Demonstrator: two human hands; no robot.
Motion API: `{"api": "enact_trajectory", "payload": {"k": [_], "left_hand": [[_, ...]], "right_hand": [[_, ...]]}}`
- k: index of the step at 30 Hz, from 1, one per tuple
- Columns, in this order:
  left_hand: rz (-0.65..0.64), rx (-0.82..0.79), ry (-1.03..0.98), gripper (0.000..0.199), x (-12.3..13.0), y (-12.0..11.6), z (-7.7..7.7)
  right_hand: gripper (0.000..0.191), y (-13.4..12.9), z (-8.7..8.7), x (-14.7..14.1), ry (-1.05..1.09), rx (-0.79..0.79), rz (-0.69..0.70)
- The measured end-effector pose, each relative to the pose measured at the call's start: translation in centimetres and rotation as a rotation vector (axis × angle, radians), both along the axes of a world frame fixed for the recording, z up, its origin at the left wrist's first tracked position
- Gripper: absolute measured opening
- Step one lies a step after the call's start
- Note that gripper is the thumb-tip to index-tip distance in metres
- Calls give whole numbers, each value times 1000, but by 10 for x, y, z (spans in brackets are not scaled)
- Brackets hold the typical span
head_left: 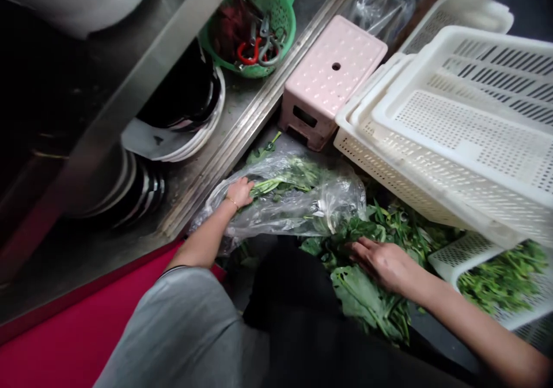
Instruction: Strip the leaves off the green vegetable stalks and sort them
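Observation:
My left hand point(241, 192) reaches in at the mouth of a clear plastic bag point(289, 215). Its fingers are closed around the stems of leafy greens point(276, 185) that lie in the bag. My right hand point(382, 264) rests on a heap of loose dark green leaves point(367, 301) to the right of the bag. Those fingers are partly stretched out over the leaves, with the tips sunk among them. One broad leaf lies just below the right hand.
A pink stool point(337, 65) stands beyond the bag. White plastic baskets point(466, 123) are stacked at right, above another basket point(453, 261) holding chopped greens. On the left shelf sit plates point(211, 128) and a green colander point(246, 68) with scissors. A red panel point(86, 319) is at lower left.

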State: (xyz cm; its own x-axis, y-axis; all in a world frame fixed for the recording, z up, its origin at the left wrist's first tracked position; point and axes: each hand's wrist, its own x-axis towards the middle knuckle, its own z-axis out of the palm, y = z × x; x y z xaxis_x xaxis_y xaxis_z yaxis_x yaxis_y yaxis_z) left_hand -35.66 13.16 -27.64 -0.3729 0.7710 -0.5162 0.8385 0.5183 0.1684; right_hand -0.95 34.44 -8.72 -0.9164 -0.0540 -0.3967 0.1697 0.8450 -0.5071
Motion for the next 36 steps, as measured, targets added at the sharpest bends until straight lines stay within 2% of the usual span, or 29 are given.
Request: {"api": "enact_trajectory", "payload": {"k": [2, 4, 6, 8, 10, 12, 13, 15, 16, 18, 20, 22, 23, 24, 25, 26, 28, 30, 32, 33, 36], "left_hand": [[84, 13, -214, 41, -8, 2, 21], [185, 84, -515, 45, -5, 9, 50], [234, 184, -742, 50, 5, 19, 89], [171, 294, -804, 50, 19, 30, 136], [18, 384, -745, 46, 38, 42, 188], [-181, 427, -621, 41, 62, 57, 236], [-285, 439, -541, 39, 75, 64, 258], [-443, 504, -360, 40, 104, 76, 292], [-464, 575, -271, 45, 119, 79, 305], [-370, 788, -124, 56, 152, 77, 326], [-171, 1026, -102, 59, 190, 66, 338], [-7, 1140, -311, 46, 238, 50, 340], [45, 1104, -513, 37, 264, 44, 337], [85, 992, -737, 30, 291, 39, 331], [130, 816, -968, 32, 316, 36, 325], [230, 712, -1151, 36, 338, 36, 317], [312, 681, -1220, 44, 367, 41, 306], [391, 706, -1231, 47, 376, 48, 301], [440, 661, -1297, 44, 370, 52, 303], [428, 627, -1326, 42, 364, 53, 307], [280, 602, -1342, 43, 351, 56, 320]], "right_hand": [[30, -7, 10, 4, 13, -41, -46], [30, -12, 27, 8, 15, -90, -127], [29, -16, 47, 12, 2, -157, -272], [34, -20, 66, 15, -21, -296, -490], [54, -23, 83, 15, 0, -518, -737], [72, -25, 101, 15, 127, -744, -940], [75, -26, 110, 17, 222, -820, -1018], [67, -27, 129, 28, 409, -872, -1127], [59, -27, 138, 37, 484, -863, -1171], [46, -31, 155, 64, 612, -823, -1256], [41, -40, 163, 94, 749, -810, -1345], [40, -57, 160, 121, 903, -831, -1445], [39, -68, 155, 130, 973, -856, -1484], [39, -81, 147, 137, 1028, -890, -1506], [37, -95, 138, 141, 1059, -930, -1504], [35, -110, 129, 143, 1067, -970, -1468], [31, -134, 117, 146, 1028, -1003, -1302], [32, -143, 116, 149, 939, -975, -1165], [35, -134, 124, 153, 813, -951, -1159], [39, -124, 130, 154, 736, -953, -1190], [45, -92, 149, 148, 657, -852, -1125]]}}
